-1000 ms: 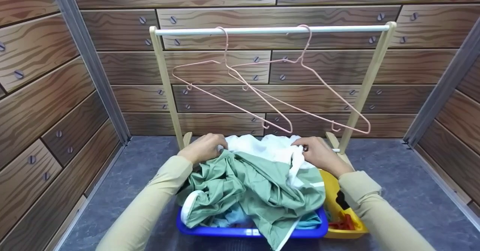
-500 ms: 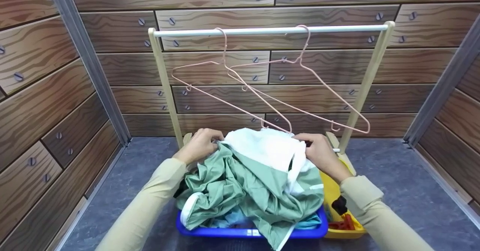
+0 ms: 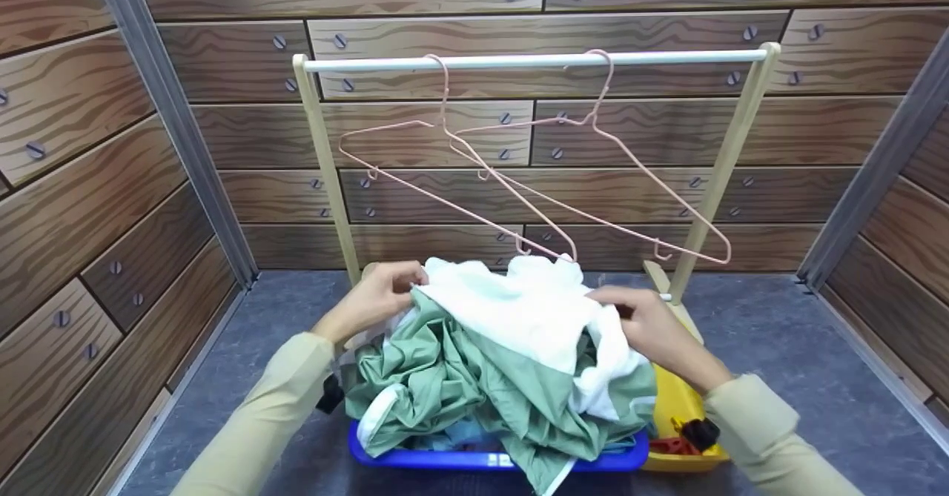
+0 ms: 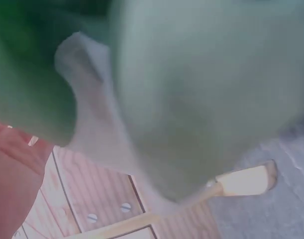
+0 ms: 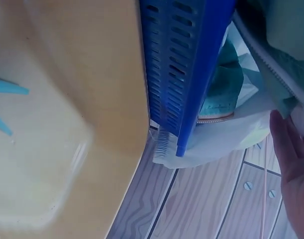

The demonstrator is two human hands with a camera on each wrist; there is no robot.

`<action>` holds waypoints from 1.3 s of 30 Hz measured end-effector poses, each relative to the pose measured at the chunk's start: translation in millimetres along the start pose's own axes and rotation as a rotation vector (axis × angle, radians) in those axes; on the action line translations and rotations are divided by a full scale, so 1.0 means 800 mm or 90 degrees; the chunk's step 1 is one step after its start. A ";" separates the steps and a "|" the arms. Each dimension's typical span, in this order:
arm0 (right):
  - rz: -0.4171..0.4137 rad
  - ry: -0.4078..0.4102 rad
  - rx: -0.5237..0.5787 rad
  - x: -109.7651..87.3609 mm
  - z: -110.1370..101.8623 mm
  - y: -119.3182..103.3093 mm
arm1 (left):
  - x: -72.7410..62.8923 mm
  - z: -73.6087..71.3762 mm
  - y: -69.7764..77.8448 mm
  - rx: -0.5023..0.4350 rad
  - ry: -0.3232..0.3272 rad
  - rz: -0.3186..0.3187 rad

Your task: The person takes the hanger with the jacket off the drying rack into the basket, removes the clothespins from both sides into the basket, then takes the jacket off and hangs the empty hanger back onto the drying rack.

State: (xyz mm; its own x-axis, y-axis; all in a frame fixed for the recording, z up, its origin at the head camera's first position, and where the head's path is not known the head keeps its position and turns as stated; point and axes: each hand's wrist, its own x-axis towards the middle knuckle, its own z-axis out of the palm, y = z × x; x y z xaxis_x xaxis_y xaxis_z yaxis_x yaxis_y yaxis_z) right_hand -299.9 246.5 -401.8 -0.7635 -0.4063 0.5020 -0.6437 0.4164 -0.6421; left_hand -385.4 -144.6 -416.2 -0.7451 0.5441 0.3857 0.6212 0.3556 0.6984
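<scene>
A crumpled green and white garment [image 3: 511, 377] lies heaped over the blue basket [image 3: 460, 460] in the head view. My left hand [image 3: 382, 288] pinches the garment's far left edge, where white meets green. At the far right my right hand [image 3: 649, 322] grips the white part between thumb and fingers. In the left wrist view blurred green cloth [image 4: 206, 89] fills most of the picture, with part of my left hand at the lower left. The right wrist view shows my right hand [image 5: 293, 169] at the cloth, beside the basket's slotted wall. Other bluish clothing shows underneath.
Behind the basket stands a wooden rack with a white rail [image 3: 519, 60]. Two pink hangers, the left [image 3: 474, 159] and the right [image 3: 630, 159], hang from it. A yellow bin [image 3: 678, 392] with small red pieces [image 3: 675, 442] stands right of the basket.
My hands have moved apart, the left outward to the left and the right outward and down. The garment's white part has risen and spread wider between them.
</scene>
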 end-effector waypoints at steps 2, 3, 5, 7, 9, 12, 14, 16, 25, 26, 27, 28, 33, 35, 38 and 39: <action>0.000 -0.025 -0.007 -0.007 -0.002 -0.010 | -0.008 0.004 -0.001 -0.032 -0.023 -0.011; 0.006 -0.036 -0.013 -0.011 -0.002 -0.009 | -0.012 0.006 -0.001 -0.043 -0.035 -0.018; 0.014 -0.055 -0.019 -0.018 0.000 -0.003 | -0.020 0.010 0.001 -0.046 -0.056 -0.032; 0.024 -0.069 -0.019 -0.026 0.003 0.007 | -0.027 0.013 0.003 -0.050 -0.069 -0.049; 0.040 -0.085 -0.007 -0.033 0.005 0.017 | -0.034 0.016 0.006 -0.050 -0.078 -0.062; 0.056 -0.105 0.017 -0.039 0.007 0.022 | -0.044 0.017 0.008 -0.063 -0.088 -0.078; 0.068 -0.111 0.018 -0.041 0.007 0.022 | -0.049 0.017 0.007 -0.069 -0.095 -0.081; 0.072 -0.114 0.011 -0.043 0.007 0.023 | -0.053 0.018 0.006 -0.068 -0.097 -0.089; 0.081 -0.063 -0.110 -0.047 0.019 0.038 | -0.058 0.027 -0.007 -0.014 -0.040 -0.118; 0.082 -0.054 -0.124 -0.048 0.020 0.039 | -0.058 0.028 -0.008 -0.009 -0.035 -0.120; 0.082 -0.045 -0.137 -0.048 0.021 0.041 | -0.058 0.028 -0.009 -0.003 -0.031 -0.121; 0.086 -0.037 -0.144 -0.048 0.022 0.043 | -0.058 0.029 -0.010 0.003 -0.028 -0.122; 0.127 -0.017 -0.148 -0.052 0.021 0.047 | -0.059 0.025 -0.012 0.028 -0.028 -0.101; 0.127 -0.018 -0.146 -0.052 0.018 0.046 | -0.060 0.022 -0.012 0.039 -0.023 -0.087; 0.094 -0.020 -0.152 -0.052 0.011 0.043 | -0.062 0.015 -0.009 0.040 -0.011 -0.074; 0.080 -0.021 -0.151 -0.052 0.008 0.041 | -0.064 0.013 -0.007 0.038 -0.007 -0.073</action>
State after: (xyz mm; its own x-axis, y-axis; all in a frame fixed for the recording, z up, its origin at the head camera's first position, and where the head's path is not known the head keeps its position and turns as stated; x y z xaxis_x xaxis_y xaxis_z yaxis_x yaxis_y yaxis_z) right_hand -289.2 272.0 -447.4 -0.8388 -0.3633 0.4055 -0.5407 0.6425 -0.5430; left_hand -348.1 -166.7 -445.8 -0.8098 0.5055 0.2978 0.5451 0.4606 0.7006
